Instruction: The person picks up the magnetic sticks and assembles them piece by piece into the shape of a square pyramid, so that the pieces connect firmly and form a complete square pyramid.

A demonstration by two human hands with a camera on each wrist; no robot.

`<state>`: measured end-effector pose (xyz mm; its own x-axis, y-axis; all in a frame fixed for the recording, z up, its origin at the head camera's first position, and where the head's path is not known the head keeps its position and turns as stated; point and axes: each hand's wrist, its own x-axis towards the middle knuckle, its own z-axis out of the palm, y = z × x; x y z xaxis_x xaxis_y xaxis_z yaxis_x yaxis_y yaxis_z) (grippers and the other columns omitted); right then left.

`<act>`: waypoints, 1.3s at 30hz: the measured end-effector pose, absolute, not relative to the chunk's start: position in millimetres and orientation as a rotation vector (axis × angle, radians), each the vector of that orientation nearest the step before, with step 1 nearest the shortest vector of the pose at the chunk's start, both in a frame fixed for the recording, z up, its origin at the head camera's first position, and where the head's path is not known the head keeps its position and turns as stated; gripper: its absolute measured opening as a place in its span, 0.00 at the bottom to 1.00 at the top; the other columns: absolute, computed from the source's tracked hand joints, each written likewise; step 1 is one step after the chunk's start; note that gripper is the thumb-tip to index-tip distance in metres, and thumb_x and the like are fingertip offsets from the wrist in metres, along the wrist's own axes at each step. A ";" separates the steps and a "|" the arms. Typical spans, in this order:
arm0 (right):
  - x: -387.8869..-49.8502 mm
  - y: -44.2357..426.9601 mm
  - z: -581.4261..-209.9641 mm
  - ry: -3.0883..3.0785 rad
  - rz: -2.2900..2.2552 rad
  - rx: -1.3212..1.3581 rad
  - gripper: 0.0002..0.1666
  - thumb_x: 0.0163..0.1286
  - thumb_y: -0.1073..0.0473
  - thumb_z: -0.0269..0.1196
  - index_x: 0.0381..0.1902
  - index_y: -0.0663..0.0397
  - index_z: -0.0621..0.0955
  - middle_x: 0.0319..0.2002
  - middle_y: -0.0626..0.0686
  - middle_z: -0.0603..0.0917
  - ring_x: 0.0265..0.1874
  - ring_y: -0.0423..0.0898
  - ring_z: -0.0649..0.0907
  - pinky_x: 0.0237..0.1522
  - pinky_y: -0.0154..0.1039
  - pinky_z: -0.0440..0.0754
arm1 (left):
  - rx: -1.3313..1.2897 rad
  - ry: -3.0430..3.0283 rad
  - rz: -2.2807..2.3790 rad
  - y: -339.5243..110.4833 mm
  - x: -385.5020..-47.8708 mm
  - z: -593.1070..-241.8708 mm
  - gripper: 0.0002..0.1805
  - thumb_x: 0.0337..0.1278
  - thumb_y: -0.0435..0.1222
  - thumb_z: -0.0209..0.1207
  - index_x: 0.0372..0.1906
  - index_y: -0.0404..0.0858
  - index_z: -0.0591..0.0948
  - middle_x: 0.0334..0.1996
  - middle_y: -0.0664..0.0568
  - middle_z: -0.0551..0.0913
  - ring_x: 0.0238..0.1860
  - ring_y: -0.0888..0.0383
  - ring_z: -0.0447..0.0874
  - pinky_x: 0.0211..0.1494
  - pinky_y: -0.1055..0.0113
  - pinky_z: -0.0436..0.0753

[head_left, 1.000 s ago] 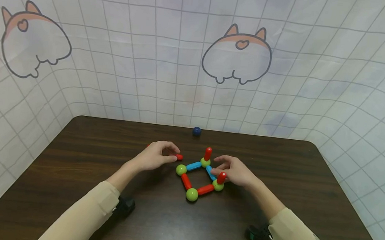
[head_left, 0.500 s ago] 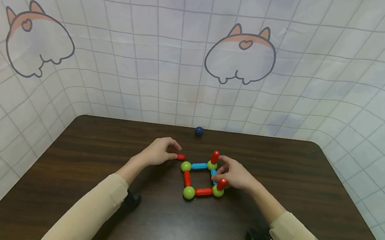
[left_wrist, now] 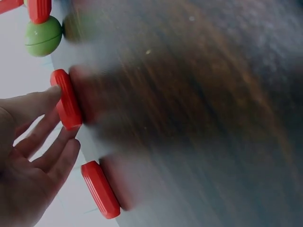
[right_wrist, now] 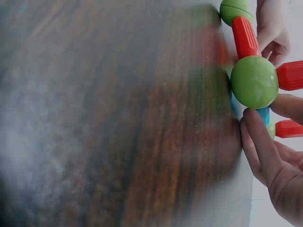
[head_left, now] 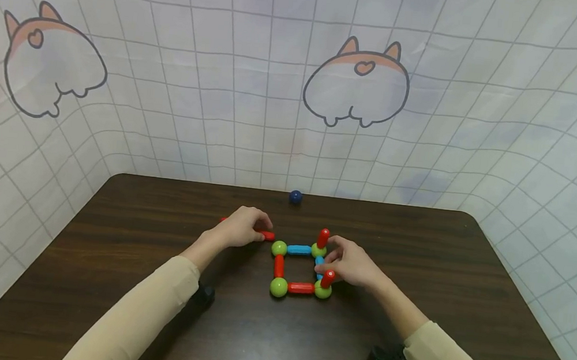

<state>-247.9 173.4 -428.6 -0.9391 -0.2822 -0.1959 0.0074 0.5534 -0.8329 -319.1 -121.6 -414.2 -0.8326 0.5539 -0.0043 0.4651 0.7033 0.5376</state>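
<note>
My left hand (head_left: 239, 227) pinches a short red rod (left_wrist: 71, 106) that lies on the table left of a square of toy rods and balls. Thumb and fingertips sit on opposite sides of it. At the square's right side, my right hand (head_left: 354, 264) holds a blue rod (head_left: 319, 260) with thumb and fingers, partly hiding it. Green balls (head_left: 278, 287) mark the corners. Another blue rod (head_left: 299, 250) forms the far side; red rods (head_left: 301, 288) form the near and left sides. Upright red rods (head_left: 323, 238) rise from both right-hand balls.
A second loose red rod (left_wrist: 101, 190) lies beyond my left hand, mostly hidden in the head view. One dark blue ball (head_left: 295, 197) sits at the far edge of the brown table (head_left: 273, 341). A white gridded curtain (head_left: 255, 95) hangs behind.
The square has turned slightly in my right hand's hold, so its near side now lies almost level across the view. My left hand has moved slightly and remains at the red rod.
</note>
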 end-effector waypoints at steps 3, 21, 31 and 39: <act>-247.4 173.0 -429.7 2.482 -1.343 -0.222 0.43 0.63 0.59 0.75 0.69 0.69 0.68 0.37 0.54 0.85 0.31 0.47 0.86 0.37 0.43 0.86 | 0.836 2.755 0.751 -120.2 -320.1 -416.6 0.12 0.59 0.26 0.69 0.48 0.36 0.87 0.46 0.48 0.86 0.48 0.50 0.82 0.55 0.53 0.81; -246.9 172.0 -429.9 2.455 -1.387 -0.197 0.42 0.62 0.62 0.76 0.68 0.69 0.68 0.39 0.57 0.85 0.32 0.48 0.86 0.37 0.43 0.87 | 0.827 2.742 0.854 -126.0 -313.6 -416.3 0.14 0.63 0.28 0.68 0.52 0.35 0.86 0.45 0.49 0.86 0.47 0.52 0.83 0.54 0.55 0.81; -246.5 172.2 -429.5 2.457 -1.397 -0.199 0.44 0.63 0.62 0.75 0.70 0.70 0.67 0.39 0.57 0.84 0.30 0.48 0.86 0.37 0.43 0.87 | 0.792 2.698 1.017 -132.2 -307.5 -413.1 0.16 0.66 0.30 0.66 0.57 0.36 0.83 0.46 0.50 0.85 0.46 0.54 0.82 0.51 0.57 0.82; -243.4 170.4 -429.0 2.462 -1.399 -0.189 0.43 0.63 0.61 0.75 0.70 0.69 0.68 0.39 0.56 0.84 0.30 0.49 0.86 0.37 0.43 0.87 | 0.774 2.632 1.251 -134.9 -302.6 -417.3 0.15 0.67 0.30 0.65 0.56 0.37 0.83 0.45 0.52 0.86 0.48 0.53 0.83 0.53 0.55 0.82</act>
